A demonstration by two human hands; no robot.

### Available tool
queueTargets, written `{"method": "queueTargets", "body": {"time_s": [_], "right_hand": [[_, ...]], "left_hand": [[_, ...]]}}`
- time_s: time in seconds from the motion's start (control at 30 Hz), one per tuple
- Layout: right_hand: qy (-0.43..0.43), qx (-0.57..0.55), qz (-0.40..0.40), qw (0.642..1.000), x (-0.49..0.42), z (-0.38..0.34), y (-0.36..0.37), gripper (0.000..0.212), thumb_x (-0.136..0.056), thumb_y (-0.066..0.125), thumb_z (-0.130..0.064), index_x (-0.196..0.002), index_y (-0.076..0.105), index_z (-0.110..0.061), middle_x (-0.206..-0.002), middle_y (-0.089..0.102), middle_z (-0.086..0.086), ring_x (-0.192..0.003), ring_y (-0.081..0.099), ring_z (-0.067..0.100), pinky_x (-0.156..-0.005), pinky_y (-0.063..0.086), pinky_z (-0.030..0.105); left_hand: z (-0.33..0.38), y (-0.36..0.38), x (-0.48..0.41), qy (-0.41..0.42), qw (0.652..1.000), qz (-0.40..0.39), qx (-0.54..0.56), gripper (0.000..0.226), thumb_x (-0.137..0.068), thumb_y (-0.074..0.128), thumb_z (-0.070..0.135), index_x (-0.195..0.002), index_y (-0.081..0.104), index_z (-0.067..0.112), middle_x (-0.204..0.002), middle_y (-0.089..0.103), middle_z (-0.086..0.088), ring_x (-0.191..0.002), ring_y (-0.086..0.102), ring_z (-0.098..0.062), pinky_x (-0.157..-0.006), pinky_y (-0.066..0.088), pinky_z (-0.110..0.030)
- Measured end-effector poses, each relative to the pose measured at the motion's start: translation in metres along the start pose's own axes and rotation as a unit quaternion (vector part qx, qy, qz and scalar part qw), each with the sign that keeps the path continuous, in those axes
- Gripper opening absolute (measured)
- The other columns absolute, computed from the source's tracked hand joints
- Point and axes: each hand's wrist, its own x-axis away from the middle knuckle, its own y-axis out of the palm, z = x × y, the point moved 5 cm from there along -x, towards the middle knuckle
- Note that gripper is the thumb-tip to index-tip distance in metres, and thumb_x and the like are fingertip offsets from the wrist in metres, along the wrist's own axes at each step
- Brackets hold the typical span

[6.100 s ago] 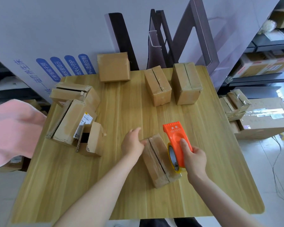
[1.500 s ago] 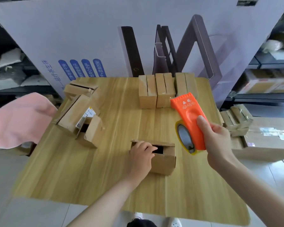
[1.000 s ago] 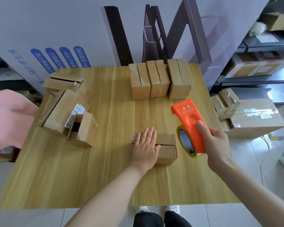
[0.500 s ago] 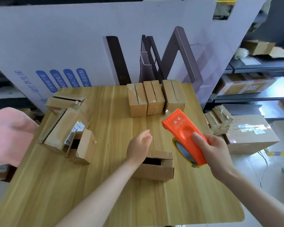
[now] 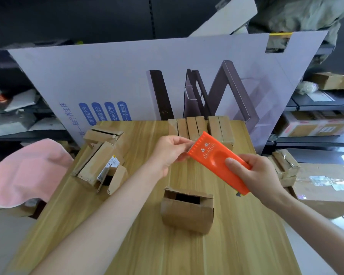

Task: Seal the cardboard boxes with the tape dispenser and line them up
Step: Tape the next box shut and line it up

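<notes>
Behind the table [image 5: 127, 225] leans a large printed board [image 5: 127, 76], hiding the shelves' middle. Three sealed boxes [image 5: 201, 128] sit in a row beyond the hands, partly covered by the orange tape dispenser [image 5: 216, 163]. The right hand [image 5: 260, 173] clasps its rear; the left hand [image 5: 171, 151] pinches near its serrated front, perhaps on tape. Below them an unsealed box [image 5: 187, 213] gapes.

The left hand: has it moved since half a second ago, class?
Yes. The left hand has risen off the open box and now pinches at the orange tape dispenser, nearer the row of sealed boxes.
</notes>
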Motion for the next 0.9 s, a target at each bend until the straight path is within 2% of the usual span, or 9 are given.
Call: {"method": "queueTargets", "body": {"time_s": [0.07, 0.23, 0.33, 0.4, 0.53, 0.6, 0.67, 0.8, 0.9], "right_hand": [[-0.011, 0.009, -0.007, 1.000, -0.001, -0.006, 0.002, 0.022, -0.087, 0.068, -0.024, -0.078, 0.069, -0.005, -0.064, 0.064, 0.025, -0.044, 0.060, 0.029, -0.039, 0.052, 0.049], [-0.026, 0.046, -0.015, 0.998, -0.003, -0.013, 0.010, 0.033, -0.085, 0.069, -0.031, -0.077, 0.068, 0.000, -0.061, 0.064, 0.021, -0.046, 0.061, 0.036, -0.037, 0.050, 0.052], [-0.031, 0.098, -0.015, 0.995, -0.006, -0.021, 0.017, 0.037, -0.084, 0.068, -0.041, -0.074, 0.069, -0.006, -0.061, 0.065, 0.014, -0.048, 0.063, 0.031, -0.043, 0.053, 0.049], [-0.030, 0.127, -0.017, 0.991, -0.009, -0.024, 0.020, 0.038, -0.084, 0.066, -0.045, -0.081, 0.071, -0.008, -0.065, 0.068, 0.012, -0.051, 0.064, 0.029, -0.049, 0.055, 0.048], [-0.018, 0.151, -0.030, 0.988, -0.012, -0.019, 0.017, 0.043, -0.081, 0.067, -0.048, -0.080, 0.070, -0.005, -0.064, 0.067, 0.014, -0.051, 0.064, 0.029, -0.046, 0.055, 0.050], [0.001, 0.137, -0.037, 0.990, -0.008, -0.011, 0.007, 0.040, -0.082, 0.069, -0.042, -0.075, 0.068, -0.003, -0.061, 0.065, 0.017, -0.040, 0.060, 0.024, -0.036, 0.052, 0.041], [0.031, 0.121, -0.048, 0.991, -0.001, 0.000, -0.006, 0.029, -0.084, 0.070, -0.035, -0.073, 0.068, -0.008, -0.055, 0.065, 0.013, -0.034, 0.057, 0.021, -0.031, 0.048, 0.033], [0.099, 0.124, -0.089, 0.983, 0.010, 0.032, -0.015, 0.028, -0.085, 0.070, -0.030, -0.073, 0.068, -0.005, -0.045, 0.062, 0.009, -0.033, 0.057, 0.027, -0.033, 0.048, 0.033], [0.130, 0.136, -0.109, 0.976, 0.006, 0.052, -0.006, 0.029, -0.084, 0.071, -0.030, -0.071, 0.068, -0.005, -0.048, 0.064, 0.011, -0.038, 0.057, 0.030, -0.034, 0.045, 0.030]], "left_hand": [[0.003, -0.003, 0.000, -0.002, 1.000, 0.014, -0.010, 0.010, -0.084, 0.071, 0.019, -0.076, 0.067, 0.017, -0.063, 0.067, 0.007, -0.057, 0.059, -0.003, -0.053, 0.045, -0.018], [0.001, -0.011, -0.006, 0.001, 0.996, 0.081, -0.027, 0.017, -0.087, 0.067, 0.008, -0.072, 0.064, 0.013, -0.065, 0.065, 0.003, -0.052, 0.059, -0.003, -0.043, 0.042, -0.013], [-0.004, -0.015, -0.014, -0.008, 0.992, 0.119, -0.030, 0.022, -0.090, 0.060, 0.001, -0.071, 0.063, 0.011, -0.068, 0.064, -0.001, -0.056, 0.056, -0.008, -0.042, 0.042, -0.014], [-0.007, -0.018, -0.021, -0.019, 0.991, 0.130, -0.030, 0.024, -0.090, 0.057, -0.003, -0.070, 0.062, 0.010, -0.068, 0.063, -0.002, -0.055, 0.055, -0.009, -0.040, 0.041, -0.014], [-0.016, -0.031, -0.031, -0.024, 0.989, 0.139, -0.054, 0.022, -0.084, 0.060, -0.008, -0.071, 0.065, 0.009, -0.076, 0.067, -0.007, -0.059, 0.057, -0.013, -0.052, 0.046, -0.021], [-0.024, -0.053, -0.035, -0.033, 0.984, 0.162, -0.064, 0.021, -0.082, 0.061, -0.009, -0.072, 0.065, 0.010, -0.079, 0.068, -0.008, -0.059, 0.056, -0.013, -0.061, 0.050, -0.026], [-0.037, -0.082, -0.034, -0.044, 0.975, 0.208, -0.067, 0.018, -0.082, 0.064, -0.005, -0.072, 0.066, 0.010, -0.077, 0.068, -0.008, -0.057, 0.055, -0.014, -0.070, 0.053, -0.029], [-0.082, -0.111, -0.022, -0.074, 0.967, 0.235, -0.069, 0.012, -0.083, 0.071, 0.006, -0.072, 0.066, 0.008, -0.065, 0.063, -0.008, -0.052, 0.051, -0.015, -0.060, 0.050, -0.024], [-0.119, -0.113, -0.013, -0.083, 0.963, 0.243, -0.082, 0.016, -0.081, 0.073, 0.015, -0.067, 0.066, 0.012, -0.057, 0.062, -0.005, -0.049, 0.052, -0.015, -0.061, 0.051, -0.031]]}}
